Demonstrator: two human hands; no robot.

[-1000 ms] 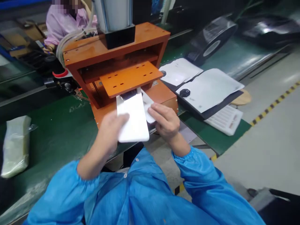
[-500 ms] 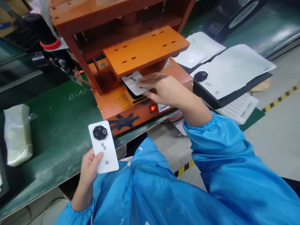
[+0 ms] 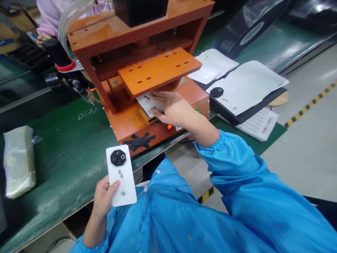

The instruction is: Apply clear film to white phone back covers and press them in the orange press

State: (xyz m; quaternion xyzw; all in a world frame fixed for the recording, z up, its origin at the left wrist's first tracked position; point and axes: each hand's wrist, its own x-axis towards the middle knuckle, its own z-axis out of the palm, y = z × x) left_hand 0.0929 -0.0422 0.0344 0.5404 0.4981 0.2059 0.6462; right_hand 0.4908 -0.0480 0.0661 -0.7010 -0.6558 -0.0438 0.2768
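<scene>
Upright between thumb and fingers, my left hand (image 3: 103, 196) holds a white phone back cover (image 3: 129, 180) with a black camera ring, dark lettering and a small round mark. My right hand (image 3: 177, 109) reaches under the raised orange plate (image 3: 159, 70) of a press machine (image 3: 122, 128). Its fingers and thumb are on a second white phone back cover (image 3: 144, 102), which lies low in the press bed. My hand and the plate hide much of that cover, including its camera end.
A dark tray (image 3: 238, 121) right of the press bears stacked white sheets (image 3: 252, 86) and a cover with a camera ring. A bundle of clear bags (image 3: 19, 161) lies on the green bench (image 3: 71, 140). A person's pink sleeve (image 3: 50, 17) shows behind.
My right hand has moved the second cover down and further in under the plate, so less of it shows. My left hand still holds its cover. The view has shifted slightly.
</scene>
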